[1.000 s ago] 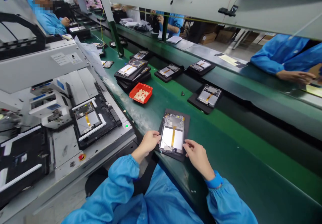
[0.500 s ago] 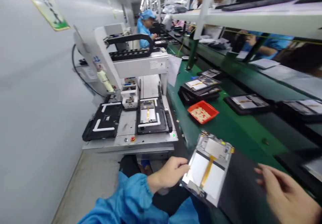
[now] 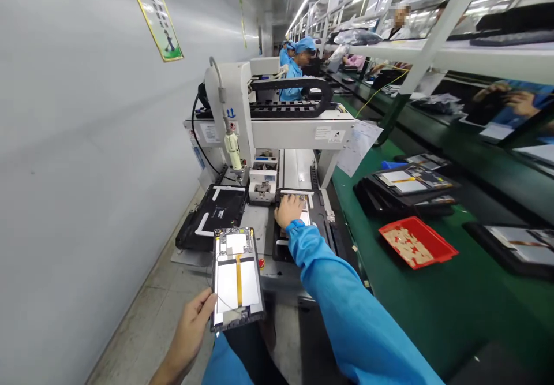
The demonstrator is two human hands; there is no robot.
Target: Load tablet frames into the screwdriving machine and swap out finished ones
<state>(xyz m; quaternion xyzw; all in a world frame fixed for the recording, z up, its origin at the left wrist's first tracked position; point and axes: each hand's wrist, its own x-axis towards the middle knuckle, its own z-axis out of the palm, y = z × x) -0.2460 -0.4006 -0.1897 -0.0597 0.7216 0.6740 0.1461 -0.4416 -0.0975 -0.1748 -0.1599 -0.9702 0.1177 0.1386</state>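
My left hand [image 3: 195, 318] pinches the lower left edge of an opened tablet [image 3: 229, 304], held tilted in front of the machine. White battery panels, an orange ribbon cable and a circuit board show on its inner side. My right hand [image 3: 289, 210] reaches over a second opened tablet [image 3: 305, 216] in the machine's right fixture [image 3: 320, 223]. Its fingers lie spread across the tablet's upper part, and the fingertips are partly hidden. To the left, the black fixture [image 3: 225, 212] with white corner guides carries no tablet.
The white bench machine [image 3: 298, 126] has a gantry and a red button [image 3: 261, 263] at its front. On the green bench [image 3: 415, 304] stand a red tray [image 3: 437, 249] of small pale pieces and stacked opened tablets [image 3: 407, 180]. Co-workers in blue [image 3: 295, 73] sit beyond.
The view has turned right-to-left toward the machine. My left hand has carried its tablet left, before the machine. My right hand has moved from the bench side onto the tablet in the right fixture.
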